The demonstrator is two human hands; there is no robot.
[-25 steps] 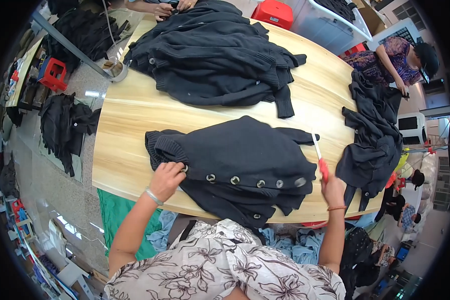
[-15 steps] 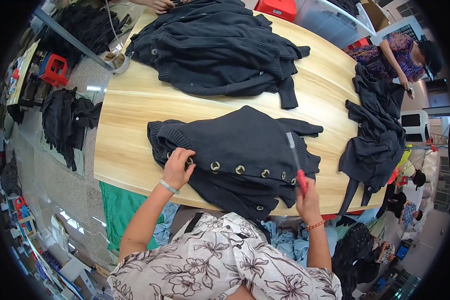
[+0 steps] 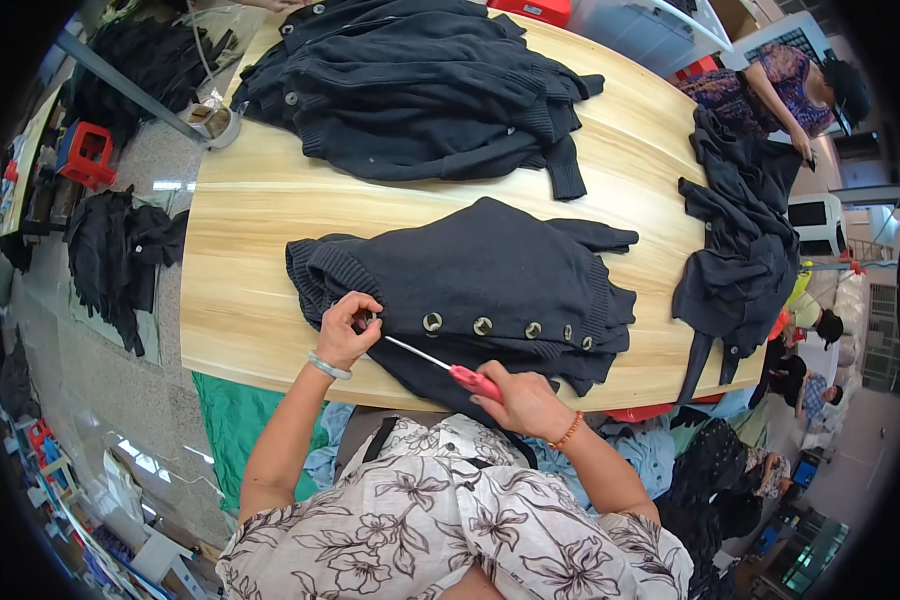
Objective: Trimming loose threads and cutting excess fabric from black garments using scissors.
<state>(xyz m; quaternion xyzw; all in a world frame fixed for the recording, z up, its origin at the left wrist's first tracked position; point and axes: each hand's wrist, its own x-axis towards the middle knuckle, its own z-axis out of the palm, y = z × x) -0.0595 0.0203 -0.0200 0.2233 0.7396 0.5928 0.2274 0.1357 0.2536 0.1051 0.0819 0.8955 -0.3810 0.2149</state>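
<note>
A black knitted cardigan point(image 3: 490, 260) lies on the table in front of me, a row of large marbled buttons point(image 3: 482, 326) along its near edge. At that row's left end, my left hand point(image 3: 348, 328) pinches the edge near the ribbed part; a button there is mostly covered by my fingers. My right hand point(image 3: 530, 400) is closed around a tool's red handle point(image 3: 475, 383). Its slim metal blade point(image 3: 417, 352) points left, with the tip close to my left fingertips. Whether the tip touches the knit or a thread, I cannot make out.
More black knitwear point(image 3: 420, 100) is heaped across the wooden table point(image 3: 240, 215). Another dark pile point(image 3: 735, 260) lies at the right end, where a person point(image 3: 770, 95) handles it. A metal cup point(image 3: 213, 122) sits by the left edge. Green cloth point(image 3: 235, 425) hangs below the near edge.
My right hand has come left and down, and the blade has swung from pointing away to pointing at my left hand. My left hand stays at the cardigan's edge.
</note>
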